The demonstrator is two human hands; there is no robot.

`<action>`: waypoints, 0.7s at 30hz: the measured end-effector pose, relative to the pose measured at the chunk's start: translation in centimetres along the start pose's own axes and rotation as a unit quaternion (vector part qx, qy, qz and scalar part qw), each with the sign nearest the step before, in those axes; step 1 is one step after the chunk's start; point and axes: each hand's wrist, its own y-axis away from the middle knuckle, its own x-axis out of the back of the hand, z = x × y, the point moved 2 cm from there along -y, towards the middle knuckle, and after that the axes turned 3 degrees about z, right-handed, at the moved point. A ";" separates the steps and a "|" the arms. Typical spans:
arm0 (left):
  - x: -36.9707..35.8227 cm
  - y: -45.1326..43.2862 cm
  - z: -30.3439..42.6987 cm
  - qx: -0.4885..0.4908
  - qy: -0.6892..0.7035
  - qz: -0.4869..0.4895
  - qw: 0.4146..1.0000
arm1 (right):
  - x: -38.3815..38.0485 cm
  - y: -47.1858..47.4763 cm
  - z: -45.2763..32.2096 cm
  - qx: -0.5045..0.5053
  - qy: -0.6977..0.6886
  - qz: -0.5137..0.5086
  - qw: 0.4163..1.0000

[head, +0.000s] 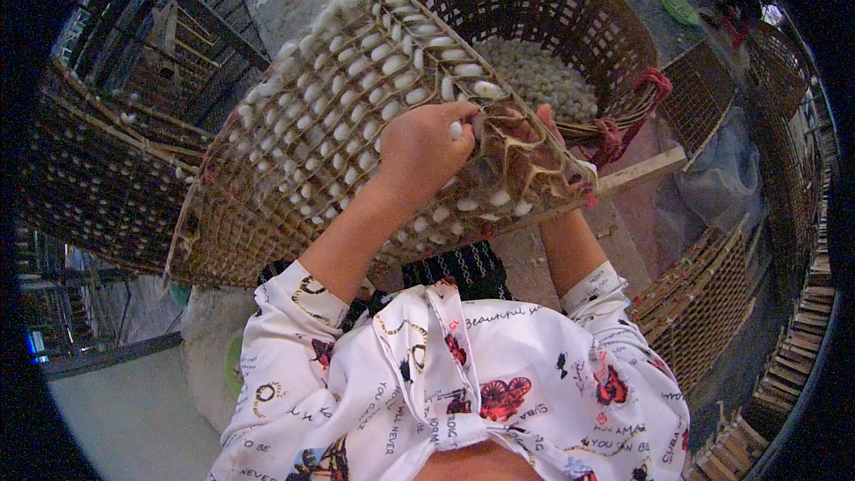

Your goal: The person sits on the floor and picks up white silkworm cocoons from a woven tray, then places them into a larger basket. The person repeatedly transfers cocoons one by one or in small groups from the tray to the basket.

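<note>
A large woven lattice frame (314, 127) filled with white silkworm cocoons (394, 65) leans across the space before me. My left hand (427, 143) is closed in front of the lattice, with a white cocoon (456, 129) held at its fingers. Behind the frame's right part is my right hand (549, 123); its fingers show partly through empty cells and past the edge, and the rest is hidden. Cells around the hands are bare brown mesh, while cocoons remain above, left and below them. Loose floss fringes the frame's upper left edge.
A deep wicker basket (624, 33) with red-wrapped handles holds a heap of cocoons (534, 77) beyond the frame. Another cocoon-filled lattice (100, 180) stands at left. More lattice frames (708, 287) lean at lower right, near clear plastic sheeting (725, 167). A wooden bar (641, 170) juts out at right.
</note>
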 end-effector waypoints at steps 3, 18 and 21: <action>0.2 -0.1 0.1 0.001 -0.023 -0.005 1.000 | 0.3 0.2 0.0 0.027 0.028 0.103 0.994; 0.1 -0.8 0.4 0.007 -0.087 -0.101 0.991 | -1.5 0.4 0.2 0.035 0.082 0.146 0.985; 0.0 -0.7 0.6 -0.009 -0.077 -0.101 0.992 | -1.7 0.2 -0.2 -0.019 0.038 0.030 0.999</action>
